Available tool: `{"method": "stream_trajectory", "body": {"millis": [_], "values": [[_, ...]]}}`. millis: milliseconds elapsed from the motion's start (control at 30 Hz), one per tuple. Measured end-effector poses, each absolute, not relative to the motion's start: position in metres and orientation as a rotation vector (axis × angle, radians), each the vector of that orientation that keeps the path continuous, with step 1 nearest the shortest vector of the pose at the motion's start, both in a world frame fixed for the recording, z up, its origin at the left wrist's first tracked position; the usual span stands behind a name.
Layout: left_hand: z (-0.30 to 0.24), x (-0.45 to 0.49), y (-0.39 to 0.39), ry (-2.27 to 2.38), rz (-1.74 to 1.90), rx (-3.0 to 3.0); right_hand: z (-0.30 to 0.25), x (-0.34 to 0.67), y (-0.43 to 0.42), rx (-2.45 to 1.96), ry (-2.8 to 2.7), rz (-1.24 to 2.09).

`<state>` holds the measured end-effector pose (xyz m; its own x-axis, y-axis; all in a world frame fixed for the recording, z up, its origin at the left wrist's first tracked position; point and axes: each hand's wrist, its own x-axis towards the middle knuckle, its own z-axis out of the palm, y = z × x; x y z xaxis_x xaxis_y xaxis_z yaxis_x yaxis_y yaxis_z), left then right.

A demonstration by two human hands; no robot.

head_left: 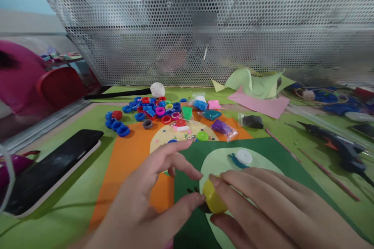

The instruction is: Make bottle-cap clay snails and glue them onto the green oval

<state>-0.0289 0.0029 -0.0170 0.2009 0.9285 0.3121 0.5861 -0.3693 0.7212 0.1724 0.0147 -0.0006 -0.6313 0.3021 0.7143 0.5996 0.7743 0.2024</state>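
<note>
A yellow bottle cap (pixel 215 198) is between the thumb and fingertips of my right hand (pixel 269 206), low over the light green paper circle (pixel 214 163). A dark piece (pixel 204 206) with two thin tips shows at its left side; its lower part is hidden. My left hand (pixel 154 194) is curved with thumb and index finger apart, their tips close to the cap's left edge; the thumb seems to touch it. Just beyond my right hand, a white cap (pixel 243 157) lies with a blue strip (pixel 237 161) on the pale circle.
Many coloured bottle caps (pixel 159 111) lie at the back, near small bags of clay (pixel 221 127). An orange sheet (pixel 109 179) holds a decorated cream circle (pixel 157 140). A phone (pixel 58 163) lies left, a glue gun (pixel 339 144) right. A perforated metal panel (pixel 140 39) stands behind.
</note>
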Motion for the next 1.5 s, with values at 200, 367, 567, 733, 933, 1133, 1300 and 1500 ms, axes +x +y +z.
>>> {"method": "stream_trajectory", "body": {"millis": [200, 367, 567, 733, 933, 1133, 1300, 1500], "values": [[-0.016, -0.030, 0.004, 1.375, 0.956, 2.048, -0.004, 0.173, 0.013, -0.700, -2.323, -0.540], [-0.014, -0.027, 0.003, 1.408, 1.008, 1.966, -0.003, 0.176, 0.013, -0.714, -2.371, -0.521], [-0.012, -0.026, 0.003, 1.466, 1.024, 1.892, -0.005, 0.181, 0.013, -0.722, -2.356, -0.579], [-0.014, -0.027, 0.002, 1.461, 0.965, 1.908, -0.007, 0.181, 0.014, -0.738, -2.338, -0.594], [-0.010, -0.022, -0.002, 1.508, 1.085, 1.799, -0.006, 0.182, 0.015, -0.735, -2.330, -0.599], [-0.012, -0.029, -0.002, 1.478, 1.045, 1.844, -0.010, 0.182, 0.017, -0.744, -2.322, -0.504], [-0.018, -0.031, -0.003, 1.466, 1.053, 1.748, -0.011, 0.181, 0.018, -0.719, -2.282, -0.469], [-0.030, -0.028, 0.003, 1.315, 1.059, 1.622, -0.015, 0.180, 0.026, -0.819, -1.983, 0.988]]}}
